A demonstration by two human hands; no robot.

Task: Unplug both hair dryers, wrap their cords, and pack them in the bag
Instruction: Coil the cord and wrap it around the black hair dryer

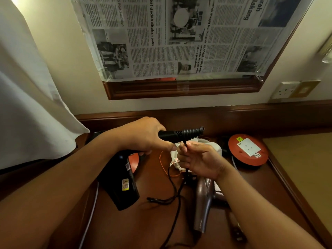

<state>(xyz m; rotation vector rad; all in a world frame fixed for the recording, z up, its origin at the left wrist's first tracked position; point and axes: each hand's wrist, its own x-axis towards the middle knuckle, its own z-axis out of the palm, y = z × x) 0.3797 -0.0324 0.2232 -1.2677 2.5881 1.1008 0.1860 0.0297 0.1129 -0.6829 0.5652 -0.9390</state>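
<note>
Now left hand [149,135] grips black dryer [124,177] handle (fingers wrapped); right hand [199,159] pinches its cord [173,184].

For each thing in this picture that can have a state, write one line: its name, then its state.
Black hair dryer: lifted, handle gripped by the left hand.
Black cord: unwound, hanging loose, pinched by the right hand.
Grey hair dryer: lying on the desk, not held.
White bag: lying behind the hands, mostly hidden.
Wall socket: nothing plugged in.
Orange extension reel: socket empty.
</note>
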